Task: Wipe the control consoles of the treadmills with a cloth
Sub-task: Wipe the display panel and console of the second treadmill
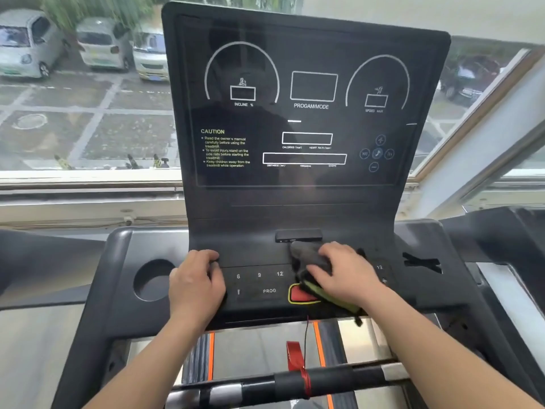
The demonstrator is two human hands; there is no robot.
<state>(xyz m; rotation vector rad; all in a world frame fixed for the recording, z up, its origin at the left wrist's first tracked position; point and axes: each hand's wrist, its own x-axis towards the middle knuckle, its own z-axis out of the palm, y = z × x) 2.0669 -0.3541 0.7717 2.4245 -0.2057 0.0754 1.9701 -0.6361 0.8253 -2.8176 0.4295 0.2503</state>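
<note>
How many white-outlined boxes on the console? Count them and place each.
5 boxes: left one over INCLINE, centre over PROGAM/MODE, right over SPEED, one over CALORIES, long one over DISTANCE. None seems hidden.

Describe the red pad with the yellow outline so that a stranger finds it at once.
On the tall black treadmill console before the window, look down to the flat key panel. Right of the PROG key, half under the grey-green cloth that the right hand holds, lies the red pad with a yellow outline, the only coloured key there.

Red stop button [300, 295] half under cloth [312, 261]. Right hand [345, 273] covers most of right keypad [379, 267]. Small display captions [305, 165] blurred, unreadable.
</note>
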